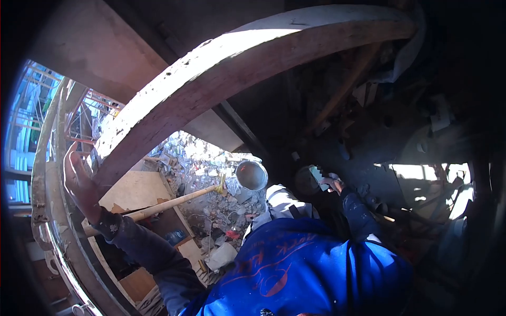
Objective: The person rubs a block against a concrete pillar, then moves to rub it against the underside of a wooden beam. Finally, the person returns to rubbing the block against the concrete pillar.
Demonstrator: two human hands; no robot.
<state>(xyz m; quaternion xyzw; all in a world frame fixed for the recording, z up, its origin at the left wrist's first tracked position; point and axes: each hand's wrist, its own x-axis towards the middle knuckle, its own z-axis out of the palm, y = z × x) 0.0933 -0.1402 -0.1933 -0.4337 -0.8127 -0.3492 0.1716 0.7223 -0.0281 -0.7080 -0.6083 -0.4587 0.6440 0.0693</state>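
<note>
The left hand [81,181] is open, its fingers loosely extended against the lower end of the curved beam [221,68], which arches overhead; how firmly it presses, I cannot tell. The right hand [333,184] is closed on a pale flat tool [317,176] with a jagged edge, low in shadow, right of the bucket [251,176] on the rubble [208,203]
</note>
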